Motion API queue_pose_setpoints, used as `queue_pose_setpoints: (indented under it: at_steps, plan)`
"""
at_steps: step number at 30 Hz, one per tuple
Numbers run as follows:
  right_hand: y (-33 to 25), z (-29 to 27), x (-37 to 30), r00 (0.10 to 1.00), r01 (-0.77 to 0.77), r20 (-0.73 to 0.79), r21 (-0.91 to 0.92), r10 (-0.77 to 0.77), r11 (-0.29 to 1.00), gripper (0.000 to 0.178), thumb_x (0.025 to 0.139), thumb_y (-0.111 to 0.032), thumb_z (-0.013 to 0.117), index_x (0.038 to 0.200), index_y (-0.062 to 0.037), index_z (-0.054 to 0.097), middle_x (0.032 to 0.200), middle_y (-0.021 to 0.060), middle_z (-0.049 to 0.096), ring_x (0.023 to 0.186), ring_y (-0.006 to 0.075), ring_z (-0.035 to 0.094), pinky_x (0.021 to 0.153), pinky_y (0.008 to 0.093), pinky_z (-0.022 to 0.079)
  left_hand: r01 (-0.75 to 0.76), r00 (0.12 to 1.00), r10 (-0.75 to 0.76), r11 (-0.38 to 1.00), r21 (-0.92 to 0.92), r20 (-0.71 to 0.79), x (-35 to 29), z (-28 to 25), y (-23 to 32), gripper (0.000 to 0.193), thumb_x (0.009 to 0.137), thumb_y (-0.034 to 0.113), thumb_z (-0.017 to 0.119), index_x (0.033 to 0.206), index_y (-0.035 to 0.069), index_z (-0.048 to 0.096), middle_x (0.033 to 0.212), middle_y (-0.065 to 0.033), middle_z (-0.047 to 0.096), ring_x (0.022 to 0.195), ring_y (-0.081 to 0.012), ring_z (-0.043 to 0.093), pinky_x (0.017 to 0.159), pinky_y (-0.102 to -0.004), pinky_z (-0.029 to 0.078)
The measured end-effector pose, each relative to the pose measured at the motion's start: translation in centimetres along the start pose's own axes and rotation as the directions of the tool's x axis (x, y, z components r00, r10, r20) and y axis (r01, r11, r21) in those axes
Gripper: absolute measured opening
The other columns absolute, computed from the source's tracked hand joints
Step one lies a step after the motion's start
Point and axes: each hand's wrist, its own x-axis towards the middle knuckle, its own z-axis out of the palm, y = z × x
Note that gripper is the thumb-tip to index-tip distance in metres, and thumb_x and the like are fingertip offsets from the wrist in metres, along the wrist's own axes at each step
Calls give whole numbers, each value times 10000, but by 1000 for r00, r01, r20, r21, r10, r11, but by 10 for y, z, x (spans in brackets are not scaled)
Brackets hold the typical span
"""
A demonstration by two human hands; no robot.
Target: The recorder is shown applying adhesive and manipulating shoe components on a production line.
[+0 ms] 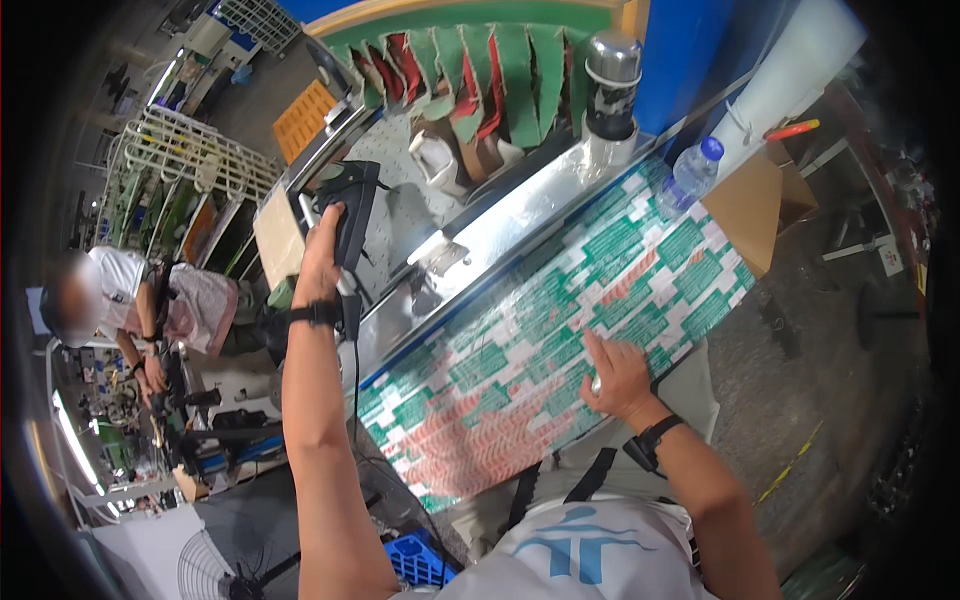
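Note:
My left hand [322, 247] reaches far forward and grips the near edge of a black boxy device [356, 205] with a cable; its fingers are partly hidden. Beside that hand stands a slim white stick-like part [307, 208]. My right hand [618, 376] is over the front of the work table, index finger stretched out, the other fingers curled round a small whitish thing that I cannot make out. Beneath it lies the table top [520, 375], covered with green, white and red printed sheeting under a clear, shiny layer.
Along the table's back runs a shiny metal strip [540, 195]. A steel-topped flask [612, 85] and a water bottle [690, 178] stand at the far right, near a cardboard box [745, 215]. Green and red pieces [480, 80] hang behind. Another person [150, 300] works at the left.

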Motion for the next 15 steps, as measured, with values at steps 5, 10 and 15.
queue_pose_setpoints:
  at_steps: [5, 10, 15]
  plan:
    - [6, 1, -3, 1000, 0, -4, 30, 0, 1000, 856, 807, -193, 724, 1619, 28, 566, 1079, 162, 677, 920, 384, 651, 836, 525, 529, -78, 995, 88, 972, 223, -38, -191, 0, -2, 614, 972, 280, 842, 1447, -50, 636, 1298, -118, 767, 1142, -205, 726, 1051, -345, 555]
    - [4, 8, 3, 1000, 3, 26, -40, -2, 999, 866, 809, -223, 748, 1625, 9, 573, 1131, 153, 684, 993, 375, 660, 908, 506, 539, 27, 972, 37, 963, 267, -232, -318, 48, -140, 582, 895, 254, 922, 1305, -62, 657, 1164, -161, 770, 1041, -233, 734, 942, -387, 594]
    - [0, 19, 1, 999, 23, -40, -30, -24, 999, 881, 818, -214, 765, 1644, 3, 551, 1143, 147, 687, 1009, 359, 658, 915, 490, 533, -71, 973, 193, 775, 628, -128, -370, 89, -187, 760, 851, 235, 1001, 1445, -35, 612, 1242, -255, 779, 1136, -368, 791, 962, -456, 628]
